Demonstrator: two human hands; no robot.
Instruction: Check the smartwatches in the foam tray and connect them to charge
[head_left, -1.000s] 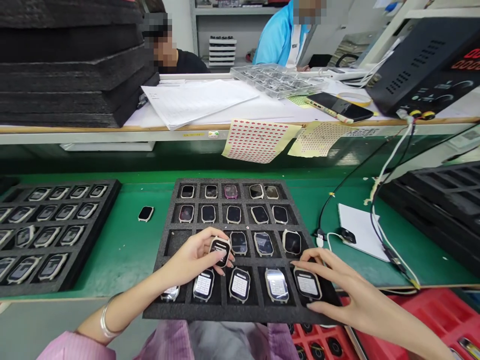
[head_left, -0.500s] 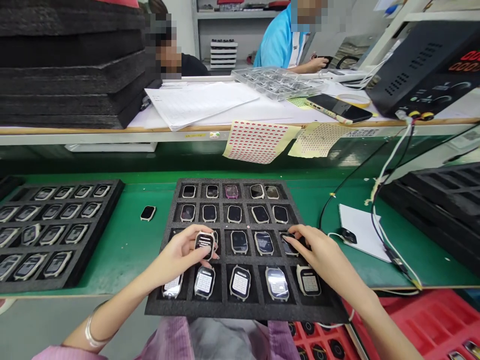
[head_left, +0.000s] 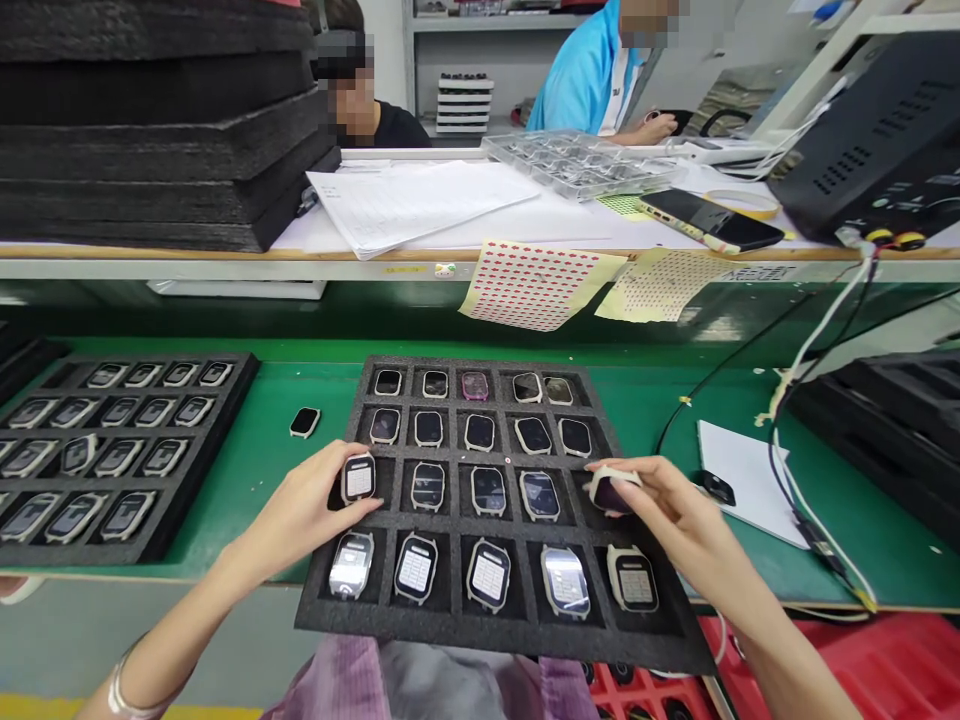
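Note:
A black foam tray [head_left: 517,634] with rows of square smartwatch bodies lies in front of me, its near edge over the bench edge. At the left end of its third row, my left hand [head_left: 315,505] grips a smartwatch [head_left: 359,478] whose lit white screen faces up. My right hand [head_left: 679,505] pinches a dark-screened smartwatch [head_left: 615,490] by its edges, tilted, over the right end of that row. Watches in the nearest row, such as one smartwatch [head_left: 489,574], show lit white screens. Those farther back have dark screens; one watch [head_left: 475,386] is purple.
Another foam tray of watches [head_left: 161,535] lies at left, with a loose watch [head_left: 305,422] beside it. Cables [head_left: 776,420] hang at right near a white pad [head_left: 739,470]. Stacked foam trays [head_left: 150,190] and a phone [head_left: 712,220] rest on the shelf. Two people sit beyond.
My left hand has moved left with its watch to the row's end cell. My right hand has lifted a watch from the right end cell and tilted it. The view has shifted slightly.

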